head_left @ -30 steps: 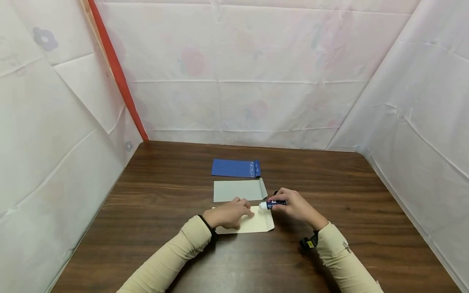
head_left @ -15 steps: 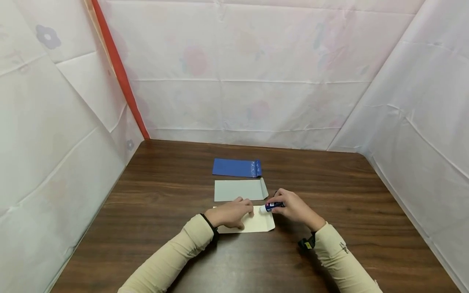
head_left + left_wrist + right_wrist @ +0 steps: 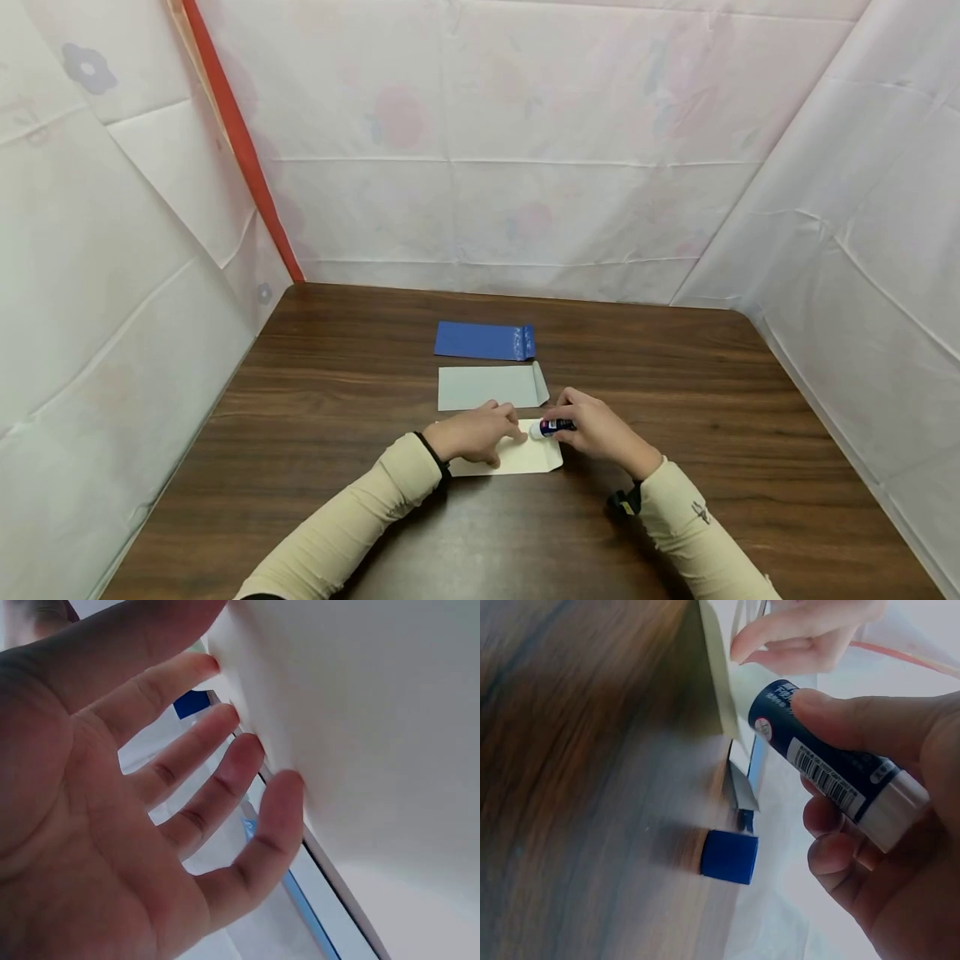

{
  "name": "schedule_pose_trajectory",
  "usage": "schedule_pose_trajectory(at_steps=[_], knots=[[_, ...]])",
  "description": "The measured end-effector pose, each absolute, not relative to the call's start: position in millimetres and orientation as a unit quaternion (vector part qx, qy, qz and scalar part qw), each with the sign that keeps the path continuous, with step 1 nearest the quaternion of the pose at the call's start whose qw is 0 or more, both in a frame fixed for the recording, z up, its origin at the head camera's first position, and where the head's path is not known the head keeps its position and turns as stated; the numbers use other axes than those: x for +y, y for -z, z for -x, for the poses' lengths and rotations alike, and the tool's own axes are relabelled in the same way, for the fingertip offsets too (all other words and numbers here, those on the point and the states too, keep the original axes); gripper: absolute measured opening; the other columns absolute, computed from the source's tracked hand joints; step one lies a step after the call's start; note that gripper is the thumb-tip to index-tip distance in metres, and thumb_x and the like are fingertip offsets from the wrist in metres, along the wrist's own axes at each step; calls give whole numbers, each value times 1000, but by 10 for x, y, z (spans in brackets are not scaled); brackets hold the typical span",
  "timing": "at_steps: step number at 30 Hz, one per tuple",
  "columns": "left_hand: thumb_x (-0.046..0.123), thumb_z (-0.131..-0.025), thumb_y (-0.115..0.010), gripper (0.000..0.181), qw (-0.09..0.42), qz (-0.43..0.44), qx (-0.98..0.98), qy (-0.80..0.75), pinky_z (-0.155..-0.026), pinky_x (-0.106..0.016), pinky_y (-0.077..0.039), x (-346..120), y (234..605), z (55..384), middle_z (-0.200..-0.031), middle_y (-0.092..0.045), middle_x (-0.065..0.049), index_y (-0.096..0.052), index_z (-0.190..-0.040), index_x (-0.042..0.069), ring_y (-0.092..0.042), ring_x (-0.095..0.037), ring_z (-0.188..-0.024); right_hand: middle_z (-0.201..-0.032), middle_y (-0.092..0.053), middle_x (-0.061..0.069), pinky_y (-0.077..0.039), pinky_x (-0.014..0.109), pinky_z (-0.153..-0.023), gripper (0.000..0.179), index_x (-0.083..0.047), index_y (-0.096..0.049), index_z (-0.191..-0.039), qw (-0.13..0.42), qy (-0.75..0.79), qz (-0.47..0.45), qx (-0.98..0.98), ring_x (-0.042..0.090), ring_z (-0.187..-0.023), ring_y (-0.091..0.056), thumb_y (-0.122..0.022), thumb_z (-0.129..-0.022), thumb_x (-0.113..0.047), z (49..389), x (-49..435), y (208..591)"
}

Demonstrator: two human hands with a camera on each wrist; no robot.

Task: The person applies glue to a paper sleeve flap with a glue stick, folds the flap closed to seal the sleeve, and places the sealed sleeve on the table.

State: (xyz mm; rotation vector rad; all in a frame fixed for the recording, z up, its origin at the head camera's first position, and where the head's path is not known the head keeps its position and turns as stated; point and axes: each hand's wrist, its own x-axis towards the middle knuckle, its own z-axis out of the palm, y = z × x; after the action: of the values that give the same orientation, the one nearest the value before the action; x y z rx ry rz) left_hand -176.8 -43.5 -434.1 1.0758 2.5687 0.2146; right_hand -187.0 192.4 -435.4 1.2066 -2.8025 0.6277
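Note:
A cream envelope [image 3: 513, 460] lies flat in front of me, its flap at the right end. My left hand [image 3: 476, 435] rests on it with spread fingers, and in the left wrist view the fingertips [image 3: 281, 799] press against the paper. Pinched between the thumb and fingers of my right hand [image 3: 603, 432] is a dark blue glue stick [image 3: 817, 754]. The white end of the glue stick points left and meets the envelope near its flap fold. Its barcode label faces the right wrist camera.
Behind the cream envelope lie a pale grey-green envelope [image 3: 483, 387] and, farther back, a blue envelope [image 3: 476, 340] with whitish streaks by its flap. A dark blue cap [image 3: 730, 856] stands on the wooden table [image 3: 337, 350]. White sheets hang around the table.
The right hand has shifted slightly left and brought the glue stick's white end from the envelope's far edge onto the paper near the flap. The left hand stays almost in place.

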Motion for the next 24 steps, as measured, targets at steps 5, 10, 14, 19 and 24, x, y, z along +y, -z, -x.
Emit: schedule_pose_trajectory(at_steps=[5,10,14,19,24], knots=[[20,-85,-76,45,175,-372,908,-81,-89,-27,-48,-427,4335,1754,-130,-53,0,-64,-128,25,-49,-19,-114,-91,-58,0,-51,27,-71,22,-9,-76,-101,3,-201,-392,-898,12,-82,-58,-79,-79,-10,1791,1908,4308],[19,-83,-78,46,170,-371,909,-84,-91,-28,-48,-423,4350,1757,-128,-54,-1,-65,-127,23,-50,-19,-114,-92,-59,-2,-50,26,-71,20,-12,-77,-99,-25,-189,-394,-899,11,-82,-56,-80,-80,-14,1727,1925,4267],[18,-82,-79,47,165,-372,909,-88,-90,-28,-48,-417,4374,1763,-128,-55,-1,-65,-127,22,-50,-19,-113,-91,-61,-2,-49,24,-70,20,-12,-77,-99,-56,-180,-405,-895,9,-81,-56,-80,-79,-13,1698,1971,4221],[19,-81,-80,43,161,-364,912,-99,-90,-30,-49,-420,4390,1767,-126,-55,0,-67,-122,21,-51,-18,-112,-92,-60,-2,-48,23,-69,20,-10,-76,-100,-63,-190,-406,-892,8,-81,-55,-79,-80,-11,1700,1988,4183],[19,-80,-81,37,164,-359,914,-98,-89,-30,-50,-419,4377,1753,-125,-55,1,-67,-115,21,-51,-17,-110,-92,-58,0,-47,23,-67,23,-6,-75,-103,-21,-199,-377,-904,9,-79,-54,-78,-81,-9,1727,1947,4186]])
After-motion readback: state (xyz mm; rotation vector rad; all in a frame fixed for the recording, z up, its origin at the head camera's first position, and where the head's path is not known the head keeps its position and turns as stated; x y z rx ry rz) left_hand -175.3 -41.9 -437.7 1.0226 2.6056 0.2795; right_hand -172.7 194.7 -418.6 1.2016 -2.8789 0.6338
